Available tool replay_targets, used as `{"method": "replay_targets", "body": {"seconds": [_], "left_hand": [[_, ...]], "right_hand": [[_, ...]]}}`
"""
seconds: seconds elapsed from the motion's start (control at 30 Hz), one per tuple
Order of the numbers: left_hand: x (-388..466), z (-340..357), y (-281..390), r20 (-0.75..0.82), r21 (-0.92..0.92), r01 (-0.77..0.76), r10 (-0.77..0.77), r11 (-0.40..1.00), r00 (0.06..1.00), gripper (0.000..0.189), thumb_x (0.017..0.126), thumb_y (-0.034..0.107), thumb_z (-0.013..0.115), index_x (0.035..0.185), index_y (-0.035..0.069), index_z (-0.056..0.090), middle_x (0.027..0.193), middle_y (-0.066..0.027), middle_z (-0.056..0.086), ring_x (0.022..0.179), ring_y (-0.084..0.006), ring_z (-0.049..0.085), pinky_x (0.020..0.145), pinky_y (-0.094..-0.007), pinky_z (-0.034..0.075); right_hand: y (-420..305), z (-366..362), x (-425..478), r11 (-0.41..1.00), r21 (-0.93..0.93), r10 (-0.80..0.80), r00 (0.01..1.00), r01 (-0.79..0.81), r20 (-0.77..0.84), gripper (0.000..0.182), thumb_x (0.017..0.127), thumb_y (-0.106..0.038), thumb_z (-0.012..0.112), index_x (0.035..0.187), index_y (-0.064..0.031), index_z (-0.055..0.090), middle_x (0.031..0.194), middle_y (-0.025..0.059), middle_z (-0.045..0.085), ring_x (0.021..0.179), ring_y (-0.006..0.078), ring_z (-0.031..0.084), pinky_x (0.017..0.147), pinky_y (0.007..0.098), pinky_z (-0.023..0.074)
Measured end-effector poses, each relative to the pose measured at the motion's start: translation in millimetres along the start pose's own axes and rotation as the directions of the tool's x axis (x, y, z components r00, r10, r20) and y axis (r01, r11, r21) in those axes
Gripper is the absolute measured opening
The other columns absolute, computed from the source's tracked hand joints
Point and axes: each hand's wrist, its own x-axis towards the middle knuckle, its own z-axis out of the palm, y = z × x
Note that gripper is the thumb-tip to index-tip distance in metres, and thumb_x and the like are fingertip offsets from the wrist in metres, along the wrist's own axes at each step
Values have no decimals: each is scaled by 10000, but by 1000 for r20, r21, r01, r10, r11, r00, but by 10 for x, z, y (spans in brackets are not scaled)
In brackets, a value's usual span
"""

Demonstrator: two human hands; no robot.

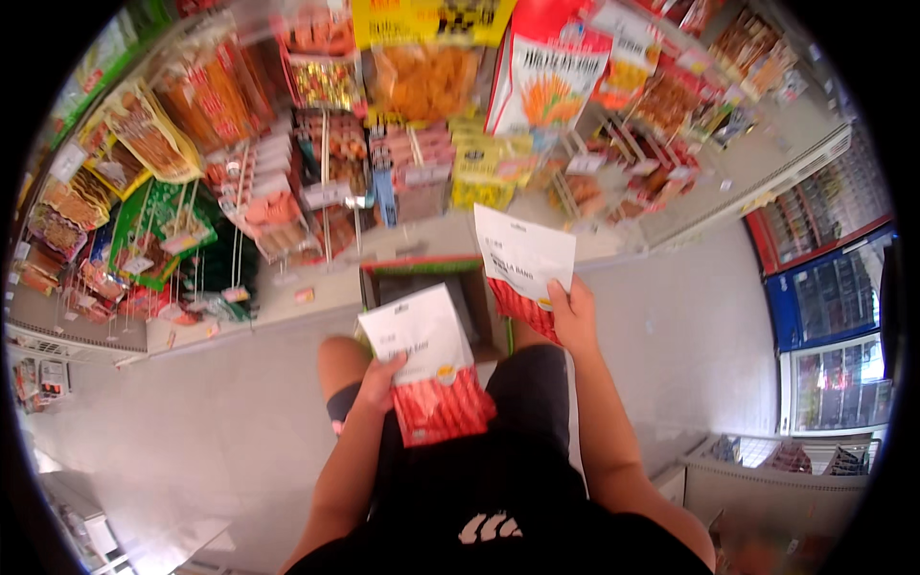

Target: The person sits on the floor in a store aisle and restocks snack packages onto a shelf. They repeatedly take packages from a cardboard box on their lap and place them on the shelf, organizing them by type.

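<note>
My left hand (381,381) grips the left edge of a white and red snack packet (435,388), held tilted above my lap. In my right hand (575,313) is a second packet of the same look (528,255), pinched by its right side and raised farther forward toward the shelves. Both packets have a hang hole at the top, a white upper part with writing and a clear-looking lower part with red contents. Below and between them stands a cardboard box (496,330) with a green rim, on the floor between my knees. The left packet hides part of its opening.
Ahead, a display rack holds several packets on metal hooks (325,187), with yellow pouches (492,158) near the middle. A shelf base (302,295) runs along the floor (215,410). At right are glass-fronted coolers (826,309) and a low shelf unit with a wire basket (812,456).
</note>
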Motion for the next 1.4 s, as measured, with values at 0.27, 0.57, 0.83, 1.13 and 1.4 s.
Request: {"method": "replay_targets", "body": {"seconds": [0.27,0.57,0.83,1.13,1.4], "left_hand": [[116,-120,-70,44,-17,-1,2,1000,999,456,889,116,656,1294,-13,489,1206,-165,621,1094,-320,619,958,-477,496],[64,-115,-36,48,-32,-23,24,999,999,413,893,92,645,1273,-4,515,1199,-155,623,1096,-316,613,967,-476,490],[35,-109,-19,69,-41,-38,40,998,997,402,901,79,627,1277,-8,512,1212,-154,617,1103,-309,610,972,-466,487],[60,-72,-15,61,-28,-34,36,999,998,422,898,83,633,1285,-18,498,1203,-156,619,1088,-299,617,971,-457,487],[10,-2,45,88,-53,-21,25,998,996,423,891,84,646,1278,-12,504,1204,-151,618,1089,-299,617,965,-456,490]], "right_hand": [[-1493,-649,1213,923,296,-181,957,245,-226,274,980,-174,558,1086,69,627,998,55,680,907,91,590,803,272,482],[-3182,-776,2741,665,643,-302,925,378,-232,289,988,-180,548,1167,45,573,1136,105,647,995,175,616,873,329,494],[-3657,-810,3125,699,659,-233,960,278,-157,315,993,-205,528,1195,38,530,1184,144,614,1035,241,617,912,407,508],[-3507,-836,3359,721,662,-174,978,204,-112,325,1000,-201,504,1213,45,512,1191,162,611,1029,256,627,916,414,514],[-3372,-691,3431,810,541,-167,973,229,-161,426,961,-274,577,1200,69,496,1155,159,607,992,252,631,831,417,531]]}}
